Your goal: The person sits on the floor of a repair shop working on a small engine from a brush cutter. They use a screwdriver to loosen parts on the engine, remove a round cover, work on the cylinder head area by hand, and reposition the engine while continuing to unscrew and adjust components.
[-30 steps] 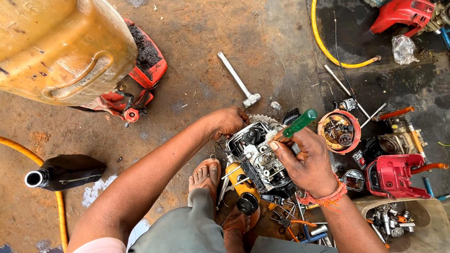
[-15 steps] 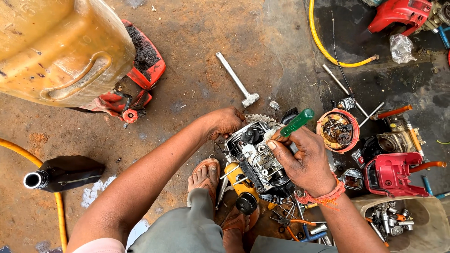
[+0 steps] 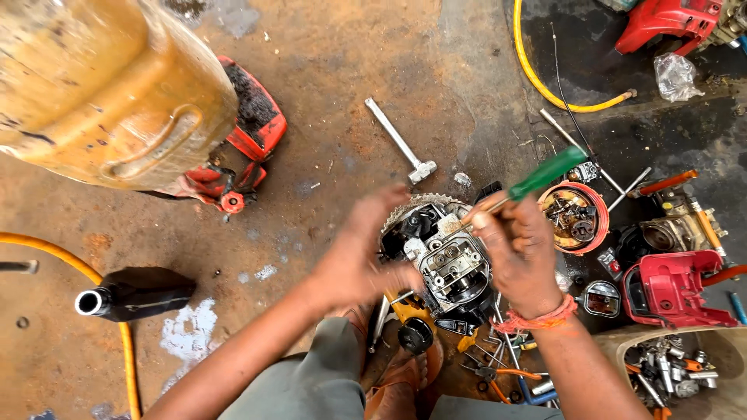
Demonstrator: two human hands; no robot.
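- On the dirt floor [image 3: 327, 117], between our knees, sits the small engine block [image 3: 447, 260], toothed flywheel at its far edge.
- Our left hand [image 3: 362, 260] steadies its side; fingers blurred, so we cannot tell their grip.
- Our right hand [image 3: 517, 253] has its fingers pinched around the green-handled screwdriver [image 3: 537, 177].
- We judge the block heavy, rigid and oily: best held by its casing, not the teeth.

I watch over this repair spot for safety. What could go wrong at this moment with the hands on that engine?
1. The green-handled screwdriver in the right hand could slip toward the left hand steadying the grey metal engine block.
2. The engine sits on the bare dirt floor; grit may enter it.
3. Scattered hand tools by the knees could snag.
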